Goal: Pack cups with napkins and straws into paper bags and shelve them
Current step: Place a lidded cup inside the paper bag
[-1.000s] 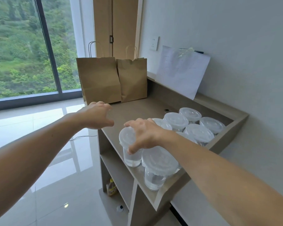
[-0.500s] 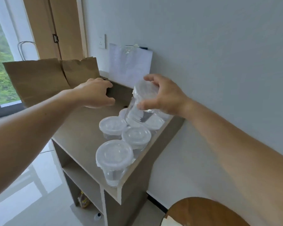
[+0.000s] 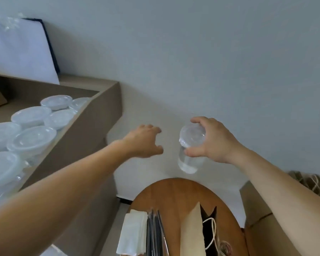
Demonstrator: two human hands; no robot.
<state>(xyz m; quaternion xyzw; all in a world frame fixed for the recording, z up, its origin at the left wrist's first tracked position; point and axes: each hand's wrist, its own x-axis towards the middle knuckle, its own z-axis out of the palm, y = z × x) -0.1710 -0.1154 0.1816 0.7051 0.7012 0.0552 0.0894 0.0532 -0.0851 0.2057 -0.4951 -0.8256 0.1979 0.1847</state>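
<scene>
My right hand (image 3: 213, 143) grips a clear lidded cup (image 3: 191, 147) by its top rim, holding it in the air above the far edge of a round wooden table (image 3: 175, 198). A little liquid sits in the cup's bottom. My left hand (image 3: 145, 142) hovers just left of the cup, fingers loosely spread, holding nothing. On the table stand an open paper bag (image 3: 198, 231) with a cord handle, a stack of white napkins (image 3: 133, 231) and a bundle of wrapped straws (image 3: 156, 235).
Several more lidded cups (image 3: 29, 137) crowd the top of a beige shelf unit (image 3: 92, 115) at the left. A white sheet on a clipboard (image 3: 20, 48) leans on the wall behind them. A cardboard box (image 3: 255, 206) stands right of the table.
My right hand has carried the cup from above the shelf unit rightward to above the round table. The view has swung right and down; the two brown bags have left the frame.
</scene>
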